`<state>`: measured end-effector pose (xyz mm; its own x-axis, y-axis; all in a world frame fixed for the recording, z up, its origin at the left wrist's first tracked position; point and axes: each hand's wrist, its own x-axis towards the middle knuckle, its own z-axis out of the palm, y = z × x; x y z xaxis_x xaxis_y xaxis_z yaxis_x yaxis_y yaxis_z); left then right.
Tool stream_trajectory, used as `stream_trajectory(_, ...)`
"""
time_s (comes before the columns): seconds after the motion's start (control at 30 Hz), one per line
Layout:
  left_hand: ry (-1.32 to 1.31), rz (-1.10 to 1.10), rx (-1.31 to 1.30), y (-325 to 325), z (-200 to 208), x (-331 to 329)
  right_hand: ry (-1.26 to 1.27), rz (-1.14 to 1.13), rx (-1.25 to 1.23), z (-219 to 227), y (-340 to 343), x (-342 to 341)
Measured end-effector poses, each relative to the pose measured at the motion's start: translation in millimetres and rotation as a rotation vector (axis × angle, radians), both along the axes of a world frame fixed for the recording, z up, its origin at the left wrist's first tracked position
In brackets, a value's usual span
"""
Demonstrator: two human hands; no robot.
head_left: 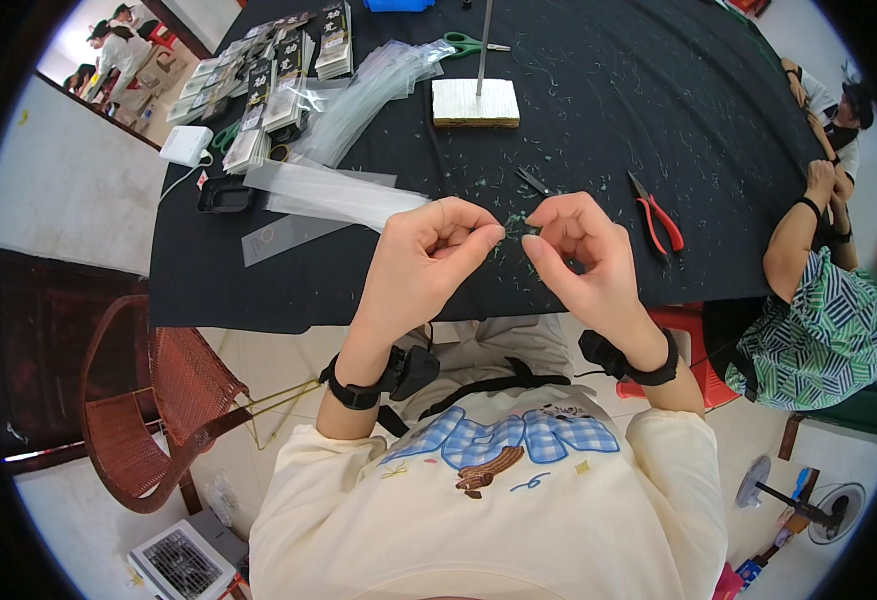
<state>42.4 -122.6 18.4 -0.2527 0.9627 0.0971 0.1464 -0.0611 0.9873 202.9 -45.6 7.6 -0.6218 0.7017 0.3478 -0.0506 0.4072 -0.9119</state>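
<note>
Our left hand, nearer us than the white block with its rod, brings thumb and forefinger together; our right hand, on the block's near right side, curls with thumb and forefinger narrowly set, and we cannot tell whether either grips anything. Green scraps lie about our fingertips, on the block's near side. Right of the block, black cloth leaves broad room beyond the red-handled pliers; its near edge runs below our hands. Left of the block lie clear sleeves, label-printed packets and a black tray, contents unclear.
</note>
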Motion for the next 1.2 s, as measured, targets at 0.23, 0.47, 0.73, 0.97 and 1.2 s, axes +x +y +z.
stream_trajectory(0.23,-0.031,-0.021,0.002,0,-2,0,-0.048,0.039,0.003,2,0,-4)
stream_trajectory(0.47,-0.02,-0.057,-0.007,0,-3,1,-0.038,0.085,0.002,2,2,-4)
stream_trajectory(0.73,0.013,-0.106,-0.061,1,-4,-4,0.067,0.006,0.001,5,5,1)
stream_trajectory(0.97,-0.184,-0.191,-0.115,1,1,-8,-0.128,0.118,0.197,15,10,3)
stream_trajectory(1.2,-0.199,-0.218,-0.123,0,-1,-9,-0.109,0.096,0.156,13,9,1)
